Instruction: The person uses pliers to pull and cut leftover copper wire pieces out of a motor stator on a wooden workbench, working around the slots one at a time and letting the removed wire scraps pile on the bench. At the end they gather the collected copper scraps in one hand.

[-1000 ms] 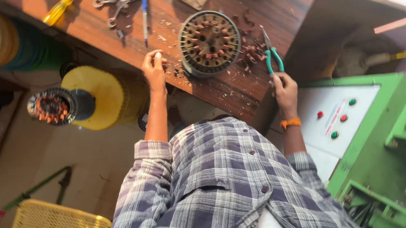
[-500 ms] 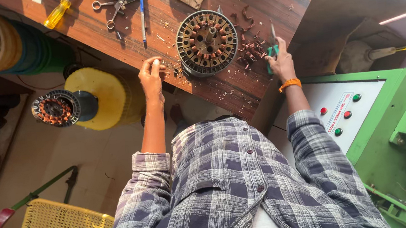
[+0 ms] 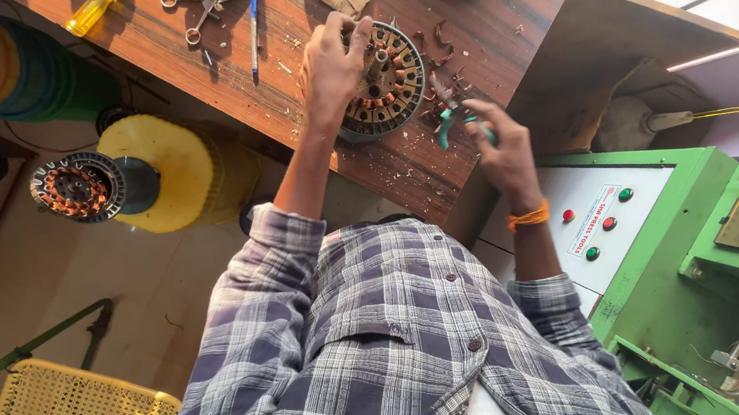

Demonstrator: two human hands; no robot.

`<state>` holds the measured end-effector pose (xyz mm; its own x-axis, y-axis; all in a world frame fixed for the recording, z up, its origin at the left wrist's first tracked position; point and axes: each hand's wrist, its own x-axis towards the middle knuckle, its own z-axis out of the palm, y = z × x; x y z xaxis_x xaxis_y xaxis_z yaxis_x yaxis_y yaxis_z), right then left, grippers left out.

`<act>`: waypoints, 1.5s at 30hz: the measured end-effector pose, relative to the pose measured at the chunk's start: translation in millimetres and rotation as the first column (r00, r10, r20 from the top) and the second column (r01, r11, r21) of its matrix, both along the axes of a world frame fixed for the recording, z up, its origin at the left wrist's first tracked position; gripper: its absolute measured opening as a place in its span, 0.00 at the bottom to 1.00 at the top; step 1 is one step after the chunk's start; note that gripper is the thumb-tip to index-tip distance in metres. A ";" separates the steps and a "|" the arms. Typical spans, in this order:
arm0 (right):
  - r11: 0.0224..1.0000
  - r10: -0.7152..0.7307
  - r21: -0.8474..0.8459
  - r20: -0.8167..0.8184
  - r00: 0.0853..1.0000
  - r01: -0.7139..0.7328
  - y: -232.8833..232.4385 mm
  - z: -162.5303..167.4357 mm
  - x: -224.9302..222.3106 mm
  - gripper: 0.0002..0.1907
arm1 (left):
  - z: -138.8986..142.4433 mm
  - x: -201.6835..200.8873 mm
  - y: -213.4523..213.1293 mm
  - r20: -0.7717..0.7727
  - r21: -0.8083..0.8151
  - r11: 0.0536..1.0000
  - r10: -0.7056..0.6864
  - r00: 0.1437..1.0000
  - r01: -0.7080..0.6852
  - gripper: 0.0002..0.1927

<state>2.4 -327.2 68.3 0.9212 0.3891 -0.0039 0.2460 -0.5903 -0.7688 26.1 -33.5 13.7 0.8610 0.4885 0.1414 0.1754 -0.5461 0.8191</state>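
- Wooden workbench (image 3: 191,80) carried scissors (image 3: 201,1), a blue pen (image 3: 252,23) and a yellow-handled screwdriver (image 3: 92,10).
- Left hand (image 3: 332,65) spread over the round stator (image 3: 384,87), partly hiding it.
- Right hand (image 3: 502,143) gripped green-handled pliers (image 3: 445,117) just beside it.

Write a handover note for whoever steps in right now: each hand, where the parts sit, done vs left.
Left hand: resting on the round stator, which lies flat on the wooden bench.
Right hand: holding green-handled pliers beside the stator, above the bench edge.
Done: copper scraps litter the bench around the stator.
Left: copper windings are in the stator's slots; how many are worked, can't tell.
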 end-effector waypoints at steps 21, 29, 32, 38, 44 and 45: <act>0.989 0.015 -0.147 0.076 0.997 -0.003 61.6 7.4 7.0 0.27 | -3.5 53.6 7.4 -0.007 0.320 0.866 -0.404 0.915 0.385 0.20; 0.925 0.208 -0.142 -0.588 0.782 -0.353 41.8 -36.2 41.6 0.15 | -47.2 86.1 6.2 0.055 0.408 0.807 -0.488 0.871 0.427 0.22; 0.931 0.237 -0.110 -0.541 0.807 -0.347 40.2 -45.9 34.2 0.13 | -49.1 91.4 5.2 -0.006 0.393 0.788 -0.512 0.859 0.473 0.22; 0.687 0.635 0.667 -0.744 0.209 0.288 28.0 -62.9 10.0 0.17 | -38.8 91.2 -13.6 -0.057 0.435 0.716 -0.583 0.810 0.546 0.23; 0.185 0.929 0.606 -0.364 0.063 0.774 33.7 -76.1 -26.2 0.19 | -38.4 97.5 -36.1 -0.054 0.495 0.685 -0.590 0.806 0.535 0.24; 0.144 0.934 0.564 -0.349 0.076 0.813 34.9 -75.1 -29.0 0.18 | -41.3 98.5 -38.5 -0.029 0.507 0.683 -0.596 0.802 0.526 0.24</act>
